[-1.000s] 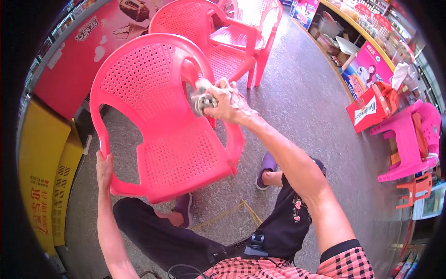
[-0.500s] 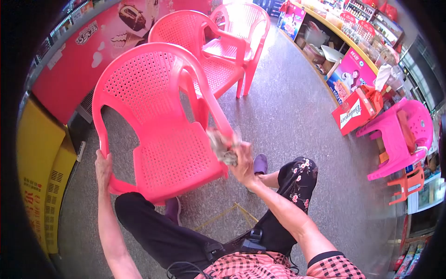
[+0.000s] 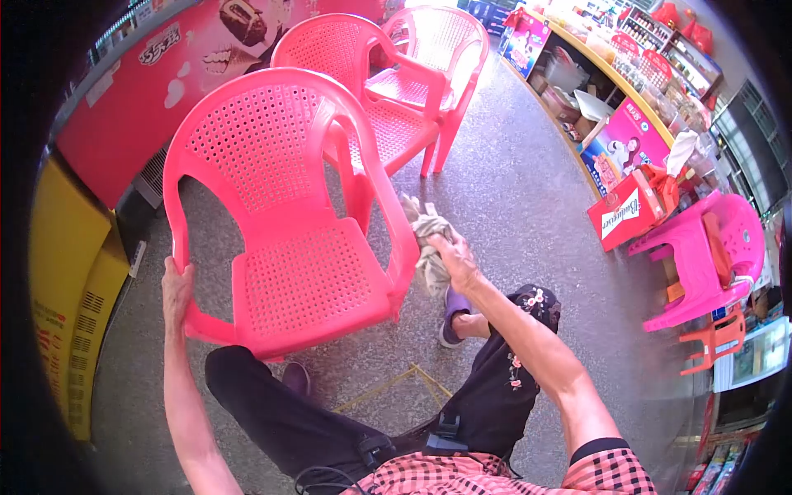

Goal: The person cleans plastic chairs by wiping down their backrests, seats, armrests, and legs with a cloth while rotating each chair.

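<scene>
A pink-red plastic armchair [image 3: 305, 285] with a perforated seat and back stands in front of me, close to my knees. My left hand [image 3: 176, 289] grips its left armrest near the front bend. My right hand [image 3: 452, 257] is closed on a crumpled greyish-white cloth [image 3: 427, 227], just outside the right armrest. The cloth hangs down beside the armrest's outer face; whether it touches there I cannot tell. Part of the left hand's fingers is hidden behind the armrest.
Behind stand two more armchairs, a red one [image 3: 396, 132] and a paler one [image 3: 450, 49]. A yellow box [image 3: 70, 280] is at left. On the right are a counter [image 3: 610, 91], a red Budweiser carton [image 3: 627, 210], a magenta chair [image 3: 701, 256] and an orange stool [image 3: 716, 338].
My right hand and the cloth have moved from the top of the right armrest to its outer side. The left hand still holds the left armrest.
</scene>
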Demonstrator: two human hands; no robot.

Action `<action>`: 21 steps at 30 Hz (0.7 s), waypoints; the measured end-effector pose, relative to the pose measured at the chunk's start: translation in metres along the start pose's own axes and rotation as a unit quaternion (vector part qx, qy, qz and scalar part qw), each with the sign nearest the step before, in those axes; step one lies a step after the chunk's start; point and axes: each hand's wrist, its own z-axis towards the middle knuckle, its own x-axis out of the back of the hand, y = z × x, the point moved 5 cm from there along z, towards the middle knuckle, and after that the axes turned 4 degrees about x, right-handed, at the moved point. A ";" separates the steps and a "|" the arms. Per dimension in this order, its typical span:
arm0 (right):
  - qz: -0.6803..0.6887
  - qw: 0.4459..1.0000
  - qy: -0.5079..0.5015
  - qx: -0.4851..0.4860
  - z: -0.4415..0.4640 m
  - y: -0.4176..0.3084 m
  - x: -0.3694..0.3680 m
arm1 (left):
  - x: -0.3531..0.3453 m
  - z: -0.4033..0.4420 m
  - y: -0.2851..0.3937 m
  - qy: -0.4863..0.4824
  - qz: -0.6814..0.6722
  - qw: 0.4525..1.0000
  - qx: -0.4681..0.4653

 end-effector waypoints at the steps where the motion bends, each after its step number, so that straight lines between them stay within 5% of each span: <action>1: 0.016 0.999 -0.048 -0.019 0.003 -0.003 -0.010 | -0.002 0.003 -0.005 0.008 0.007 1.000 -0.011; 4: 0.087 0.991 -0.050 -0.084 -0.006 0.006 -0.013 | -0.004 0.007 -0.011 0.004 0.008 1.000 -0.016; 10: 0.029 0.998 0.032 -0.038 -0.051 0.001 0.014 | -0.006 -0.017 0.020 -0.057 -0.038 0.997 -0.033; 21: 0.075 0.934 0.340 0.077 -0.075 -0.014 0.108 | -0.073 -0.057 0.117 -0.148 -0.136 0.979 -0.029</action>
